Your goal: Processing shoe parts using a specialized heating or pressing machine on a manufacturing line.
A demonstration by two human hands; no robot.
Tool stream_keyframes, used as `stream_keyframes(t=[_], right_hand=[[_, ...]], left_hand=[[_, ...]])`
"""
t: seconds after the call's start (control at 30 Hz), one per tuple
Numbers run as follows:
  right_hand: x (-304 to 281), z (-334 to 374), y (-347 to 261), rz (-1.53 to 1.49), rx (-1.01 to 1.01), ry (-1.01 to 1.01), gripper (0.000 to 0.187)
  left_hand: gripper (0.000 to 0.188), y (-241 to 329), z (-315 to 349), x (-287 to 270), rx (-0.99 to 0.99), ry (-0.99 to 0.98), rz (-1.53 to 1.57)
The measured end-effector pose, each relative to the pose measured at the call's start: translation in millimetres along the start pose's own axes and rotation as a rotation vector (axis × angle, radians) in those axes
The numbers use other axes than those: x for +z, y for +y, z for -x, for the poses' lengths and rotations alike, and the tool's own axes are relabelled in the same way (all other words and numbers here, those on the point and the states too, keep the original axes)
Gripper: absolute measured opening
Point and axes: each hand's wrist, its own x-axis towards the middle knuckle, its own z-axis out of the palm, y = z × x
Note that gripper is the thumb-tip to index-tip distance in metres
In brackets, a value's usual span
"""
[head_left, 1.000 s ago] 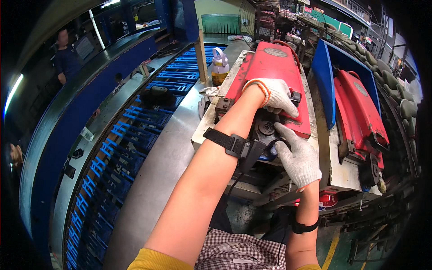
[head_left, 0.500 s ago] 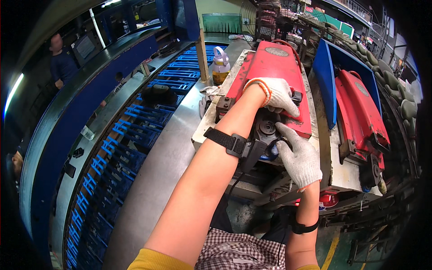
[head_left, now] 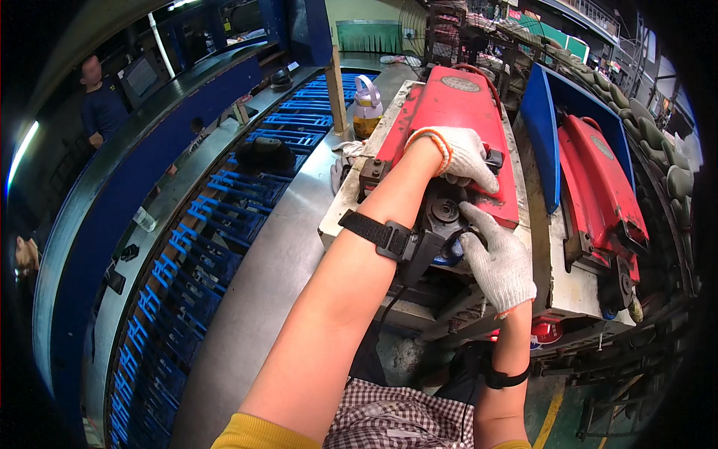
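A red machine housing (head_left: 456, 112) lies on a worn white workbench (head_left: 557, 277) in front of me. My left hand (head_left: 462, 156), in a white knit glove with an orange cuff, rests on the housing's near end, fingers curled over its edge. Just below, my right hand (head_left: 499, 258), also gloved, reaches its fingers up to a dark round part (head_left: 444, 212) at the housing's front. A black strap (head_left: 378, 233) circles my left forearm. Whether either hand holds a small part cannot be told.
A second red housing (head_left: 598, 187) lies to the right behind a blue divider (head_left: 540, 142). A clear jug of yellow liquid (head_left: 365, 108) stands at the bench's far left. A blue roller conveyor (head_left: 194, 254) curves along the left, where a person in dark clothes (head_left: 101, 105) stands.
Both hands stay on the red housing's near end with only slight shifts. The person by the conveyor at the left has moved a little.
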Motion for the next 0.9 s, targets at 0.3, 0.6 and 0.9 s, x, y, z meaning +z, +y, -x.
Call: stream_keyframes(t=[0.3,0.6,0.9], right_hand=[[-0.6,0.6,0.0,-0.007,-0.001,0.008,0.047],[1.6,0.3,2.1,-0.027,-0.004,0.019,0.047],[1.2,0.0,0.9,-0.023,0.007,0.004,0.047]], left_hand=[[0.042,-1.4,-1.2,1.2,0.009,-0.011,0.047],[0.041,-1.0,-0.7,0.3,0.007,0.003,0.026],[0.042,-3.9,-2.1,1.3,0.009,0.008,0.045]])
